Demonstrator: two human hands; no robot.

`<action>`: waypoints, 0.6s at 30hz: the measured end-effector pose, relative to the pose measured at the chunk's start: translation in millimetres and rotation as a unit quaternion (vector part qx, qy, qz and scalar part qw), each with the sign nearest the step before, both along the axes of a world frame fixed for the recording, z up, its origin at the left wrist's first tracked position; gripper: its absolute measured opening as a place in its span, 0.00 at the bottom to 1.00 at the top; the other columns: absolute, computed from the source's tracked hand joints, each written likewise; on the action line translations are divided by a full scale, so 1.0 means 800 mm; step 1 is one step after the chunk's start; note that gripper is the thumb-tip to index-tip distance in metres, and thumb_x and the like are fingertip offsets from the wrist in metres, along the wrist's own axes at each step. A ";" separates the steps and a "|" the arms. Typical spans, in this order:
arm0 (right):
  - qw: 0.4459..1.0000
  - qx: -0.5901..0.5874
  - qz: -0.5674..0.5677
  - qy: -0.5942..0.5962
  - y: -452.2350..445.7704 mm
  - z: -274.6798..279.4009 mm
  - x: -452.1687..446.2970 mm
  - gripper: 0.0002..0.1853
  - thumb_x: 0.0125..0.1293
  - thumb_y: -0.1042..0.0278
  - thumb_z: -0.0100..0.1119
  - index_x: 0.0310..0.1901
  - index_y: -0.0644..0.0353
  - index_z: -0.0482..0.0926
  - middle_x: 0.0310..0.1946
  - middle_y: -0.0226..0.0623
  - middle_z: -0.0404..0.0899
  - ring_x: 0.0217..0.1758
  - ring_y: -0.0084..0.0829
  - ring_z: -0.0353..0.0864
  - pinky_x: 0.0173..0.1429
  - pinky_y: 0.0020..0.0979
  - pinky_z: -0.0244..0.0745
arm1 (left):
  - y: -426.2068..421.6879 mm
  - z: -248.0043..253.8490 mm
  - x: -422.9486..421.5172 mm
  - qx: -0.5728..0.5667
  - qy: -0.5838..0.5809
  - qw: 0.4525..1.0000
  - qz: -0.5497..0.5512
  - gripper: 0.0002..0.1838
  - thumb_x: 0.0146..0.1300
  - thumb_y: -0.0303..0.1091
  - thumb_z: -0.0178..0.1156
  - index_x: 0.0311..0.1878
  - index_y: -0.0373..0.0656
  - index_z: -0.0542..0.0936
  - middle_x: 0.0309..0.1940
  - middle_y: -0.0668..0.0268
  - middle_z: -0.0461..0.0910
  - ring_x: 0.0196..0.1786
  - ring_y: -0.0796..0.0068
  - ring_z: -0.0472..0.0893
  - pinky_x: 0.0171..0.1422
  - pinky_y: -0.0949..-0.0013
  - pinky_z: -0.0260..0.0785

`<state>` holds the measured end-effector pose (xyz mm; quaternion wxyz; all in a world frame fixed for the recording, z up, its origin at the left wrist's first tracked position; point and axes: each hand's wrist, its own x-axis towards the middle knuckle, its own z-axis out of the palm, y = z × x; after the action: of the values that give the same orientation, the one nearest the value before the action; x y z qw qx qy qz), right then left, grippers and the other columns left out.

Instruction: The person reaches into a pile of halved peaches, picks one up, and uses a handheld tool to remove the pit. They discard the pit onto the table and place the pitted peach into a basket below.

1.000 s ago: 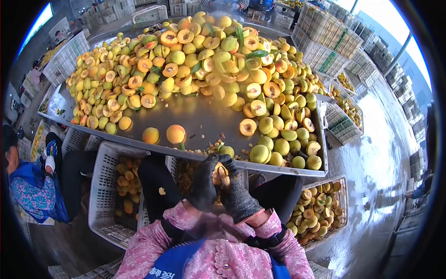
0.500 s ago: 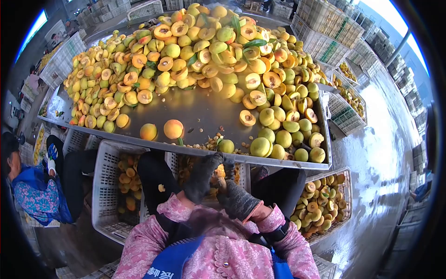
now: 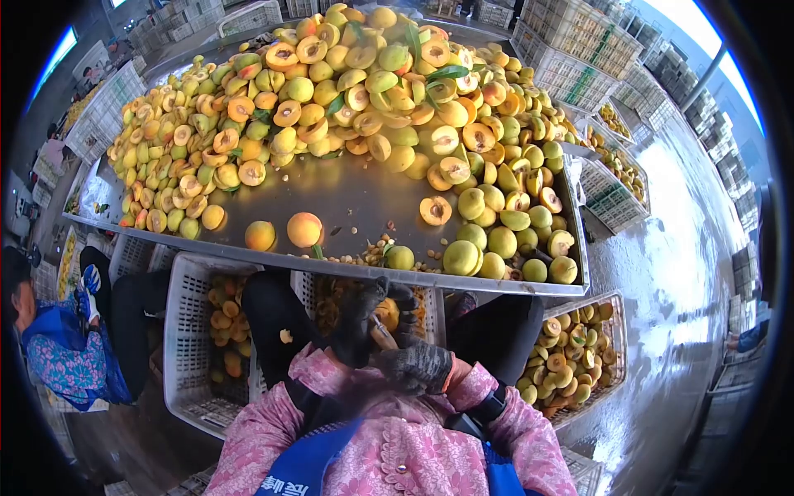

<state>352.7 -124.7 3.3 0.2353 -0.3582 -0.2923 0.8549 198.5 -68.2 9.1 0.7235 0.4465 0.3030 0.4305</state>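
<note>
Steel table [image 3: 285, 198], heaped fruit [image 3: 298, 89], gloved left hand [image 3: 356, 321] gripping fruit piece [image 3: 387, 312], right hand [image 3: 416, 364] curled, hold unclear

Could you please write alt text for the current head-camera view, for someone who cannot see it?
A gloved left hand holds a yellow fruit, the gloved right hand close by. Beyond them, a metal table is heaped with whole and halved fruit; crates of fruit stand on both sides.
</note>
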 end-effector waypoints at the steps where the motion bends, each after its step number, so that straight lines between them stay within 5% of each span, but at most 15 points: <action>1: 0.998 -0.045 -0.049 0.003 -0.003 -0.002 -0.007 0.19 0.66 0.69 0.52 0.57 0.58 0.67 0.29 0.28 0.73 0.24 0.19 0.73 0.24 0.20 0.68 | 0.003 -0.013 0.004 -0.017 0.002 0.999 0.039 0.16 0.66 0.35 0.48 0.49 0.33 0.73 0.44 0.59 0.78 0.46 0.72 0.77 0.53 0.68 0.71; 4: 0.982 -0.135 -0.124 0.051 -0.005 0.026 -0.009 0.18 0.65 0.69 0.54 0.55 0.60 0.68 0.27 0.28 0.73 0.22 0.19 0.71 0.23 0.19 0.65 | 0.007 -0.024 0.015 0.084 0.086 0.979 0.165 0.17 0.67 0.37 0.46 0.50 0.33 0.72 0.44 0.58 0.78 0.44 0.69 0.79 0.51 0.67 0.73; 5: 0.976 -0.154 -0.137 0.075 -0.003 0.038 -0.008 0.17 0.65 0.69 0.54 0.55 0.60 0.69 0.27 0.28 0.73 0.22 0.18 0.70 0.23 0.19 0.64 | 0.005 -0.004 0.011 0.224 0.163 0.939 0.206 0.16 0.67 0.36 0.46 0.50 0.33 0.72 0.44 0.58 0.78 0.45 0.69 0.79 0.51 0.67 0.74; 7: 0.982 -0.097 -0.065 0.149 -0.006 0.029 0.017 0.15 0.65 0.70 0.53 0.52 0.60 0.70 0.29 0.28 0.74 0.25 0.18 0.71 0.25 0.18 0.64 | 0.015 0.003 -0.005 0.279 0.150 0.926 0.207 0.16 0.66 0.31 0.50 0.54 0.32 0.68 0.45 0.57 0.77 0.47 0.67 0.78 0.52 0.67 0.74; 8: 0.980 -0.069 -0.028 0.184 -0.007 0.021 0.027 0.13 0.65 0.70 0.53 0.51 0.60 0.70 0.30 0.28 0.74 0.26 0.17 0.71 0.25 0.18 0.64 | 0.028 0.008 -0.038 -0.025 -0.044 0.981 0.188 0.17 0.63 0.25 0.53 0.55 0.33 0.67 0.45 0.56 0.77 0.48 0.67 0.78 0.51 0.66 0.74; 9: 0.990 -0.075 -0.062 0.101 -0.006 0.011 0.023 0.10 0.65 0.68 0.52 0.47 0.60 0.72 0.29 0.32 0.74 0.28 0.23 0.72 0.27 0.23 0.66 | 0.032 0.020 -0.056 -0.047 -0.082 0.967 0.236 0.16 0.65 0.29 0.50 0.54 0.33 0.68 0.45 0.56 0.77 0.47 0.67 0.78 0.51 0.66 0.73; 10: 0.964 0.249 0.008 -0.095 -0.008 -0.034 0.026 0.11 0.64 0.68 0.52 0.46 0.61 0.72 0.28 0.34 0.73 0.29 0.26 0.72 0.29 0.26 0.66 | 0.026 0.031 -0.074 0.008 -0.064 0.954 0.291 0.16 0.67 0.32 0.47 0.53 0.33 0.70 0.44 0.57 0.77 0.46 0.67 0.78 0.51 0.67 0.73; 11: 0.794 0.535 0.078 -0.278 -0.010 -0.101 0.029 0.11 0.63 0.68 0.52 0.45 0.61 0.72 0.28 0.36 0.73 0.29 0.29 0.72 0.30 0.28 0.66 | 0.028 0.037 -0.100 0.059 -0.008 0.942 0.331 0.17 0.69 0.36 0.43 0.51 0.32 0.71 0.43 0.57 0.77 0.45 0.68 0.78 0.51 0.67 0.72; 12: 0.740 0.576 0.112 -0.327 -0.010 -0.110 0.026 0.14 0.61 0.68 0.52 0.48 0.63 0.71 0.28 0.39 0.72 0.30 0.32 0.71 0.32 0.31 0.66 | 0.034 0.037 -0.135 0.074 0.049 0.925 0.369 0.20 0.70 0.40 0.40 0.50 0.32 0.73 0.43 0.57 0.78 0.44 0.68 0.78 0.50 0.67 0.72; 14: 0.612 0.651 0.171 -0.414 -0.010 -0.126 0.020 0.21 0.58 0.67 0.53 0.53 0.67 0.69 0.28 0.44 0.70 0.32 0.40 0.69 0.37 0.36 0.66 | 0.050 0.019 -0.216 0.012 0.197 0.913 0.358 0.15 0.64 0.28 0.50 0.51 0.33 0.74 0.46 0.58 0.77 0.50 0.66 0.76 0.56 0.66 0.69; 16: 0.660 0.615 0.147 -0.405 -0.013 -0.126 0.014 0.26 0.58 0.66 0.53 0.58 0.68 0.65 0.29 0.46 0.71 0.33 0.41 0.70 0.38 0.37 0.67 | 0.057 0.035 -0.214 0.223 0.601 0.696 0.323 0.13 0.63 0.28 0.52 0.49 0.36 0.76 0.45 0.57 0.78 0.48 0.65 0.77 0.53 0.68 0.70; 18: 0.623 0.664 0.121 -0.395 -0.013 -0.141 0.012 0.30 0.59 0.65 0.52 0.62 0.69 0.59 0.30 0.48 0.71 0.33 0.42 0.70 0.39 0.38 0.67 | 0.078 0.036 -0.176 0.301 0.578 0.708 0.272 0.12 0.61 0.29 0.54 0.47 0.37 0.77 0.43 0.56 0.78 0.47 0.63 0.78 0.52 0.68 0.70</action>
<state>362.4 -135.4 -109.9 0.1655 -0.3698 -0.8859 0.2258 57.8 -5.9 38.0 0.0851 0.7004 0.6247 0.3345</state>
